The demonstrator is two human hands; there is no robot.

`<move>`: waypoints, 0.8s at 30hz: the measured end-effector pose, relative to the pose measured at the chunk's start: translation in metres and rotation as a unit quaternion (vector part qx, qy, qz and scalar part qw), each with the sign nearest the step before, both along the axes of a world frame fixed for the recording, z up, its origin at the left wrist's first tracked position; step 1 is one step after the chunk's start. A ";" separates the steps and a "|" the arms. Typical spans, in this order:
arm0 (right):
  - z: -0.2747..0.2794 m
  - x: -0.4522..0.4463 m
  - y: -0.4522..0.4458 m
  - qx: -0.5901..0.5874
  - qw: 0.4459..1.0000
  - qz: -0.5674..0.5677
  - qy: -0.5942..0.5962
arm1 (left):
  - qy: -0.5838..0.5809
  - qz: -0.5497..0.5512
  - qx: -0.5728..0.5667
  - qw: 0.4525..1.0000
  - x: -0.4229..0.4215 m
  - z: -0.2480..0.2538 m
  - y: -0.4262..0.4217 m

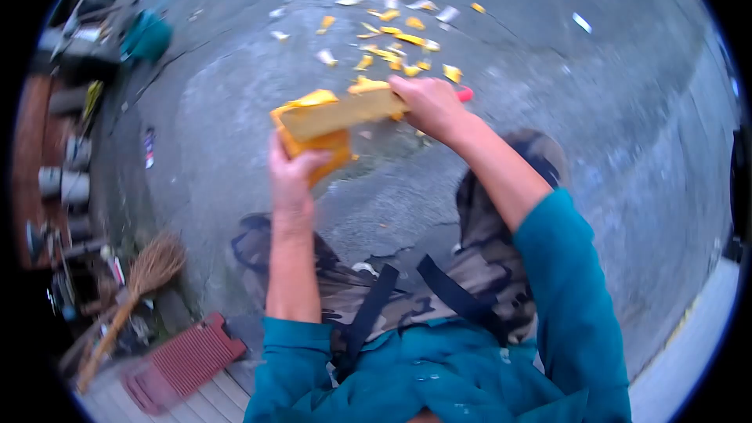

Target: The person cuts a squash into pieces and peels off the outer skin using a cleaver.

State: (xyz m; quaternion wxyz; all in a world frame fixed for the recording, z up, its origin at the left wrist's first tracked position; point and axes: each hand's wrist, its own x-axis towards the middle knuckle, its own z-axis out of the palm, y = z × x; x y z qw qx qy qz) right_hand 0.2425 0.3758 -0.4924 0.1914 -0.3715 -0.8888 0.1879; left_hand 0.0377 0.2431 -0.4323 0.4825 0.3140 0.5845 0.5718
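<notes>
My left hand [291, 176] is closed around the lower left of an orange-yellow chunk of what looks like pumpkin [333, 155], held up over the ground. In my right hand [431, 107] is a broad-bladed kitchen knife [345, 115], its red handle end showing past my fist. The blade lies across the front of the chunk and hides much of it; whether the edge is in the flesh I cannot tell. Motion blurs both hands somewhat. Beyond them, many yellow and pale peel scraps [395, 39] are scattered on the concrete.
On the left lie a straw broom [153, 266] and a ridged red washboard [188, 360]. Pale containers [74, 186] stand along the left side, with a green bucket-like object [146, 36] farther off. My camouflage-clad knees [521, 164] flank the work. Grey concrete [619, 141] stretches around.
</notes>
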 end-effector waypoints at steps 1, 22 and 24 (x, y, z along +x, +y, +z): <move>-0.006 -0.001 0.006 -0.011 0.997 -0.052 -0.062 | -0.089 -0.013 0.000 0.996 -0.001 0.009 -0.001; 0.066 -0.037 -0.042 0.121 0.974 0.123 0.148 | 0.066 0.001 0.145 0.987 0.008 -0.007 -0.005; 0.070 -0.036 -0.046 0.120 0.970 0.151 0.151 | 0.071 -0.004 0.130 0.989 0.011 -0.007 -0.005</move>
